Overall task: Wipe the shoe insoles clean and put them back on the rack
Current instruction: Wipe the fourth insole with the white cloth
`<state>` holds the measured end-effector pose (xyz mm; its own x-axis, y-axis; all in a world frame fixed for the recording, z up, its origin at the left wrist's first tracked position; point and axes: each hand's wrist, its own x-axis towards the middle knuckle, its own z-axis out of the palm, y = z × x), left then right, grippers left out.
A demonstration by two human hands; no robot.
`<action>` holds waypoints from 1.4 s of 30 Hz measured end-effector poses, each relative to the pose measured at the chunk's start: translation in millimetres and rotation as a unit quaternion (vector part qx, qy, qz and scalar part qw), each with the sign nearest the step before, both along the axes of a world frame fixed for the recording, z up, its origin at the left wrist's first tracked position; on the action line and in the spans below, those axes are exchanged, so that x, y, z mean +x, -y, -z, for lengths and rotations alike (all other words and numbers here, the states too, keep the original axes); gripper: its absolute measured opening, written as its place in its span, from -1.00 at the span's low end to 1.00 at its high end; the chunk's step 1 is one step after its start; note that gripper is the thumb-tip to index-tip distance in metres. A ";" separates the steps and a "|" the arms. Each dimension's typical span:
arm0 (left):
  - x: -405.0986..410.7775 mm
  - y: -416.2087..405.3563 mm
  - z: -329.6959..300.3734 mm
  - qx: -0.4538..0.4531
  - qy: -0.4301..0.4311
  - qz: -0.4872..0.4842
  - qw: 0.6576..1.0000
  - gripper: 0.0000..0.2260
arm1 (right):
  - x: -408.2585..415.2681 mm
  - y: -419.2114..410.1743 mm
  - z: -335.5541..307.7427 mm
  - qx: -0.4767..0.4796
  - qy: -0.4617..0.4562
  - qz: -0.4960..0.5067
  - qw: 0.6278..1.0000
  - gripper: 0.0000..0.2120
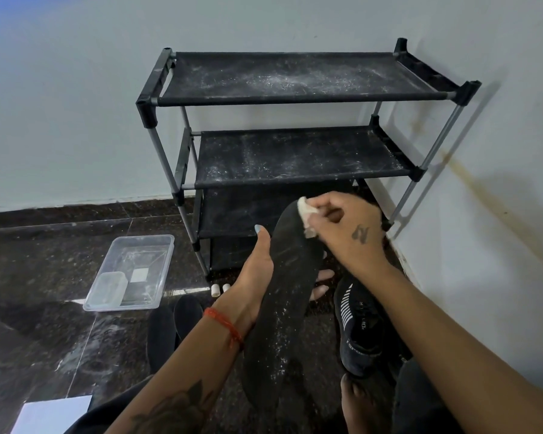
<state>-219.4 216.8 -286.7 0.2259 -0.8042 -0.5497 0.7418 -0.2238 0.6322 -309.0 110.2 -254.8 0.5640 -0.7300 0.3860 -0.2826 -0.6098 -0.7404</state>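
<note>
1. The left hand point(257, 270) holds a black insole point(287, 277) from underneath: the thumb lies along the insole's left edge and the fingertips show past its right edge, so the hand cradles it across its middle.
2. The right hand point(342, 227) pinches a small whitish wad of cloth or tissue point(304, 214) between thumb and fingers and presses it on the insole's far end, at the upper right edge.
3. The insole's long axis runs away from the person, its near end low between the forearms and its far end up by the right hand, leaning slightly right.
4. White dusty specks lie mostly on the near half of the insole, below the left hand's grip; the far half under the wad looks cleaner. I judge the next stroke has to travel down the long axis toward the body, and the right hand, already on the surface, is the one to make it.
5. The shoe rack point(295, 98) stands just beyond both hands, its shelves dusty too; the lowest shelf sits directly behind the wad.
6. Two more dark insoles point(173, 327) lie on the floor just left of the left forearm, and a black sneaker point(361, 324) sits under the right forearm.
7. A clear plastic tub point(132, 270) rests further left of the left hand.
</note>
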 end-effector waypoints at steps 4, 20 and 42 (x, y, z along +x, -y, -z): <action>2.6 1.0 1.5 -0.004 0.022 -0.040 0.999 -0.34 | 12.2 -35.4 5.4 0.053 -0.024 -0.122 0.991 -0.89; 3.4 -1.3 1.0 -0.025 -0.021 -0.053 0.998 -0.37 | 6.9 -36.3 -2.7 0.152 -0.028 -0.148 0.977 -0.91; 1.8 -4.5 -6.6 -0.057 -0.089 -0.027 0.994 -0.38 | 5.9 -31.2 5.0 0.059 -0.105 -0.121 0.985 -0.96</action>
